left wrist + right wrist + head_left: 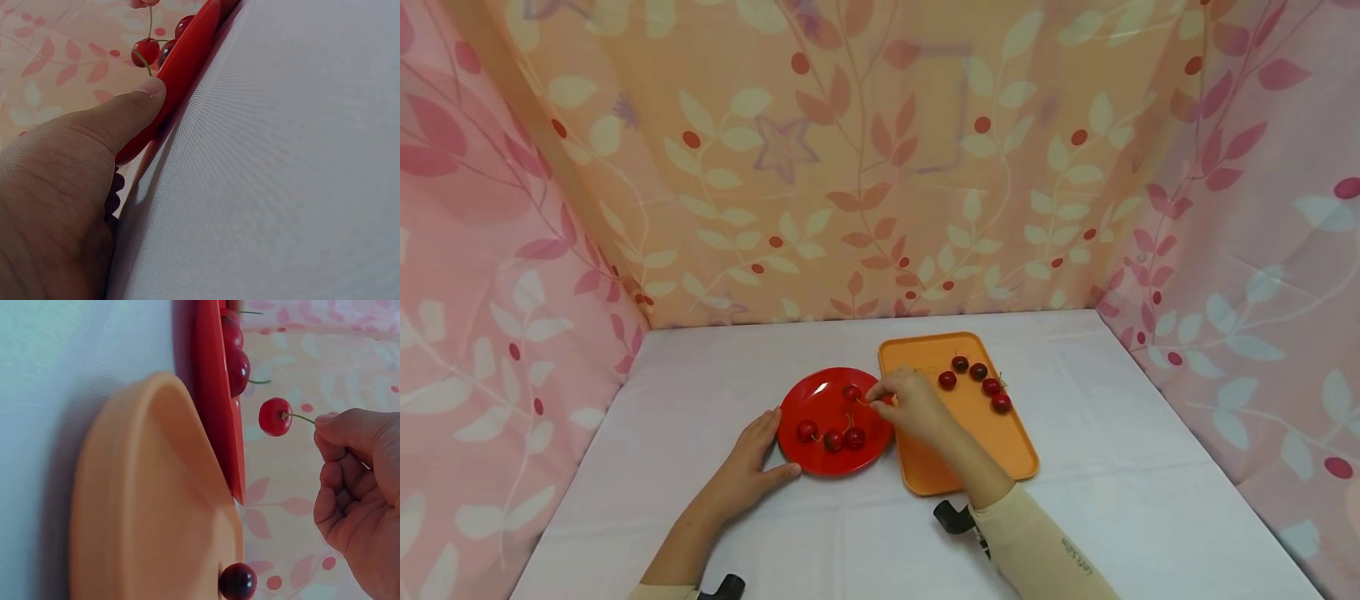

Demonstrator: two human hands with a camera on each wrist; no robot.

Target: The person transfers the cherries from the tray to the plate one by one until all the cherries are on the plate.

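My right hand [916, 407] pinches the stem of a red cherry [275, 417] between thumb and fingertips. The cherry hangs over the far right part of a round red plate [827, 462]. Three other cherries with stems, one of them a dark red cherry [807, 431], lie on the plate. At the plate's left side rests my left hand [743, 467], thumb and fingers spread apart along the rim. Its thumb [134, 109] touches the plate's edge in the left wrist view, and the other fingers are mostly hidden there.
An orange tray [936, 475] stands right of the plate, close against it. Several dark cherries [978, 372] lie in its far right part. White cloth [737, 350] covers the table. Floral curtains [880, 167] close off the back and both sides.
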